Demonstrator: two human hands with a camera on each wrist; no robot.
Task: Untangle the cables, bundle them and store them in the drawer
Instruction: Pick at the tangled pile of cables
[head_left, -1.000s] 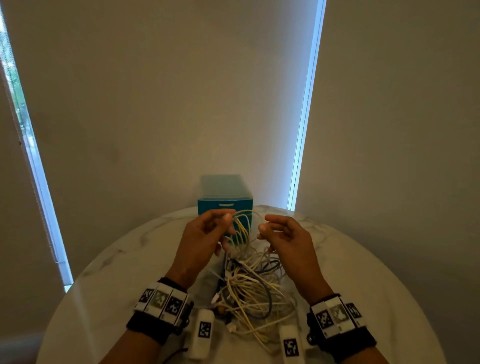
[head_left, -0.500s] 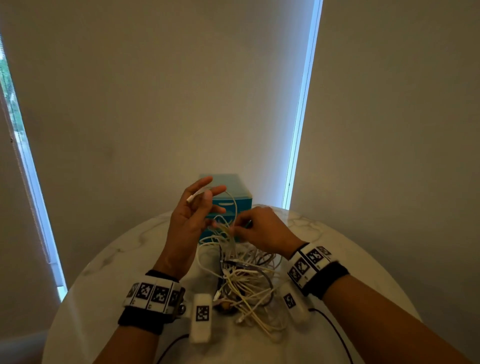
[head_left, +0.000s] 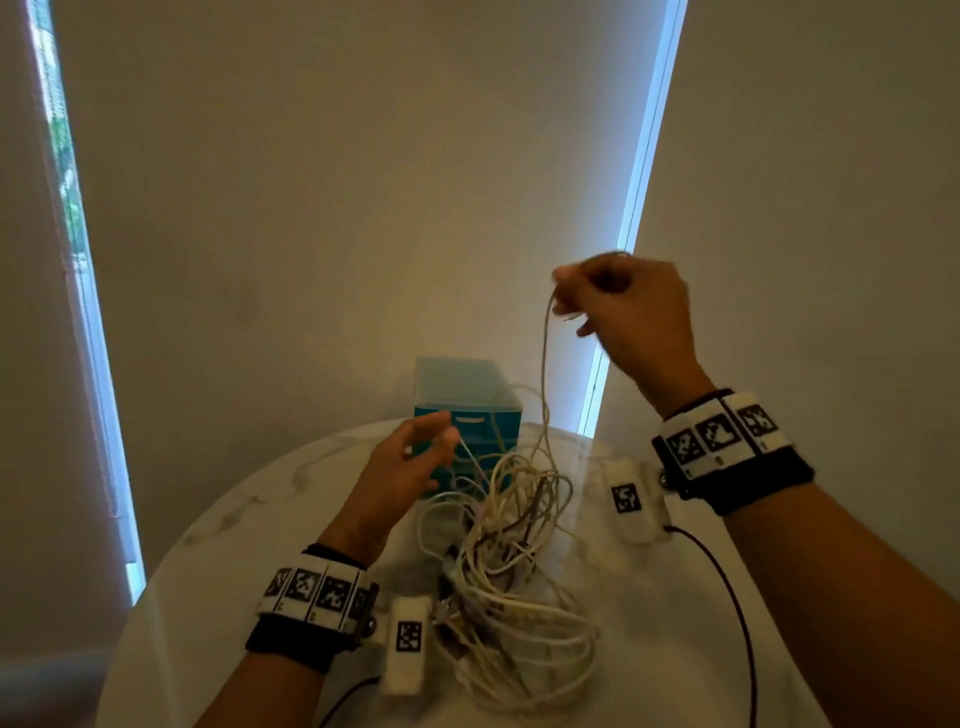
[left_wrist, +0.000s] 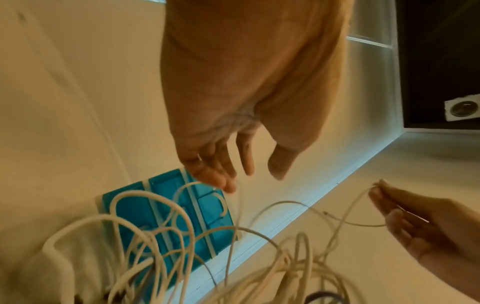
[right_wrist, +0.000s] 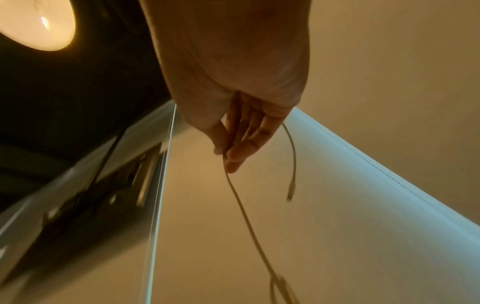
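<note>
A tangle of white cables (head_left: 519, 571) with a few dark ones lies mid-table, also seen in the left wrist view (left_wrist: 155, 257). Behind it stands a teal drawer box (head_left: 467, 384) (left_wrist: 135, 209) with its drawers closed. My right hand (head_left: 561, 296) is raised high to the right and pinches a thin white cable (head_left: 544, 374) that runs down into the tangle. The cable's short free end dangles past the fingers (right_wrist: 289, 193). My left hand (head_left: 441, 431) hovers low before the box with its thumb apart, and a taut strand (head_left: 472, 462) leaves its fingertips (left_wrist: 228, 185).
The round marble table (head_left: 234, 545) stands against blinds and a wall, with its edge close on both sides. White tagged camera pods (head_left: 408, 644) (head_left: 631, 499) hang under my wrists. A black lead (head_left: 727, 587) trails from the right one over the table.
My right hand has risen from the tangle up and to the right, drawing one cable out. My left hand has dropped from its raised pose towards the drawer box.
</note>
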